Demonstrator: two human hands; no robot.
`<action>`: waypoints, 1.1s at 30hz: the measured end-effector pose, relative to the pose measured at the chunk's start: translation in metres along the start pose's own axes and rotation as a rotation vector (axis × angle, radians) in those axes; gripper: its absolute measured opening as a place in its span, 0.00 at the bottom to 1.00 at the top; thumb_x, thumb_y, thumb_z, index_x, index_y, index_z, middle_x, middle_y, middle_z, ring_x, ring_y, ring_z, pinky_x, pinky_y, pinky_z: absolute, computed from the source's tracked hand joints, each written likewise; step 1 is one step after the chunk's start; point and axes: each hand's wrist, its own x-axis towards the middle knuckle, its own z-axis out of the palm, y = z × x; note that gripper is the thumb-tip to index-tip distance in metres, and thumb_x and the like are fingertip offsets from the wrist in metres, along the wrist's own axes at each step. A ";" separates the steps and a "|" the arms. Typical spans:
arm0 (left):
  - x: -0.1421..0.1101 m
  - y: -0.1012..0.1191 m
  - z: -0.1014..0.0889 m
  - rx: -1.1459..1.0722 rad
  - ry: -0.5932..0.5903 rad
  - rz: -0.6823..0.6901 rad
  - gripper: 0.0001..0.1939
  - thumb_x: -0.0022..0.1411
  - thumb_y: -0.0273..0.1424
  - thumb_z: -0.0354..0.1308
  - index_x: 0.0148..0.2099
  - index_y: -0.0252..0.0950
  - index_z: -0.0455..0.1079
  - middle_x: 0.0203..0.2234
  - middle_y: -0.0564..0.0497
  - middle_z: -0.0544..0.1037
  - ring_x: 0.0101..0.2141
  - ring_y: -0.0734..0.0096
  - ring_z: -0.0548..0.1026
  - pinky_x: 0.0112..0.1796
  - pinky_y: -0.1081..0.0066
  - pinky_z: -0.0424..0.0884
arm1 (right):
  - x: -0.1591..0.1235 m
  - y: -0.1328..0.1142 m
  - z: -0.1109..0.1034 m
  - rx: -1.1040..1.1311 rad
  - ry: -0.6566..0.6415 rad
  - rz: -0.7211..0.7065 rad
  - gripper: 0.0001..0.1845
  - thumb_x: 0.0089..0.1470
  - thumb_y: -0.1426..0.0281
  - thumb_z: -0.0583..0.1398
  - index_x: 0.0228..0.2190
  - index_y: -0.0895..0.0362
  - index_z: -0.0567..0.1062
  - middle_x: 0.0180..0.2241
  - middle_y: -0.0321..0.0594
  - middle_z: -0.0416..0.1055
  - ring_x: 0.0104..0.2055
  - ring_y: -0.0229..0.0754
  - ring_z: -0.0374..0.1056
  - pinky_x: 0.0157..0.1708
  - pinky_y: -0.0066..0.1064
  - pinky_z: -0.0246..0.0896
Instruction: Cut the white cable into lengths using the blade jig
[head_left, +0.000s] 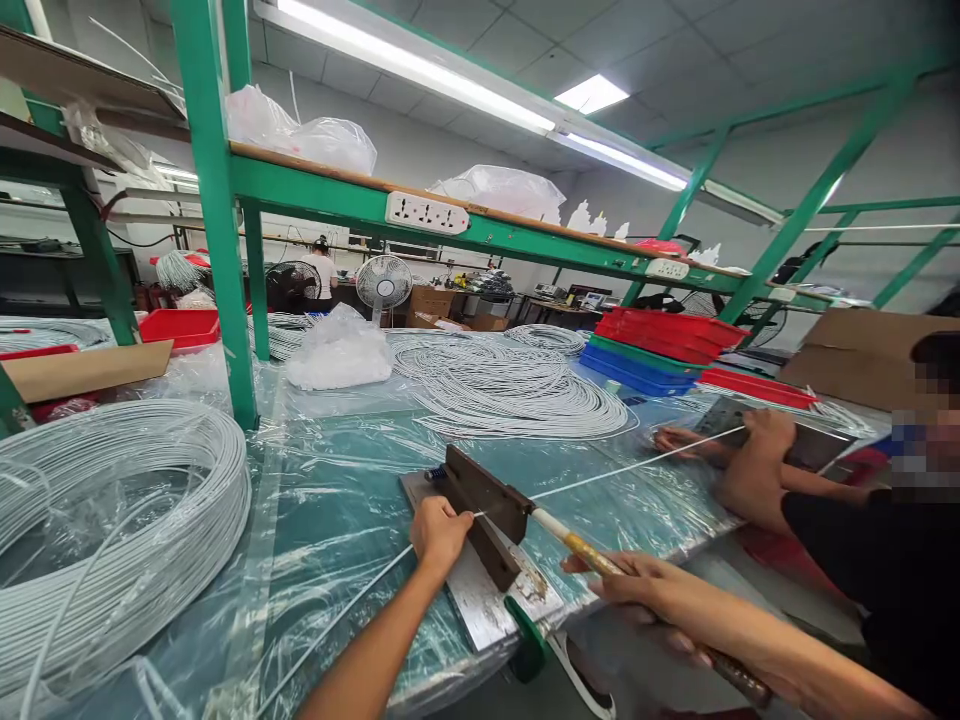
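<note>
Pinching a white cable (360, 592) between thumb and fingertips, the left hand (437, 533) sits right up against the lever cutter (486, 510), on the near side of its dark metal bars. The right hand (660, 605) has its fingers around the cutter handle (592, 555), which slopes down toward the lower right past the edge of the worktop (337, 480). The cutter itself is on a scuffed metal plate (472, 605) near the front edge, with a green piece (527, 640) at the plate's near corner. Another stretch of white line (637, 465) runs from the cutter's far side over to a co-worker's hand (769, 435); can't tell if it's one piece with the bit in the left hand, since the bars hide the join.

There's loads of cable around: a fat coil (217, 530) at the left of the view, and a big flat spread of loops (517, 380) behind the cutter. Stacked red and blue trays (660, 340) are back right, and a lumpy plastic bag (341, 350) sits back left, near the green post (217, 230).
</note>
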 end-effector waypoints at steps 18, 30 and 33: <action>-0.004 -0.006 -0.004 -0.247 -0.049 0.101 0.19 0.48 0.35 0.62 0.16 0.36 0.55 0.13 0.59 0.58 0.19 0.78 0.58 0.23 0.75 0.49 | 0.035 0.094 0.039 -0.070 0.270 -0.381 0.24 0.37 0.52 0.58 0.38 0.46 0.76 0.26 0.41 0.72 0.29 0.52 0.70 0.25 0.38 0.68; -0.024 -0.059 -0.066 -0.325 -0.105 0.410 0.26 0.56 0.53 0.49 0.21 0.35 0.60 0.17 0.58 0.54 0.22 0.77 0.53 0.25 0.74 0.47 | -0.014 -0.091 -0.026 0.740 0.055 -0.403 0.37 0.50 0.41 0.42 0.44 0.56 0.69 0.45 0.56 0.71 0.44 0.48 0.71 0.37 0.32 0.70; -0.024 -0.079 -0.065 -0.178 -0.030 0.452 0.24 0.61 0.47 0.46 0.22 0.35 0.61 0.17 0.57 0.58 0.22 0.76 0.56 0.26 0.73 0.48 | 0.017 -0.140 -0.031 0.611 -0.064 -0.551 0.41 0.51 0.41 0.38 0.53 0.56 0.62 0.42 0.56 0.72 0.47 0.50 0.69 0.41 0.38 0.68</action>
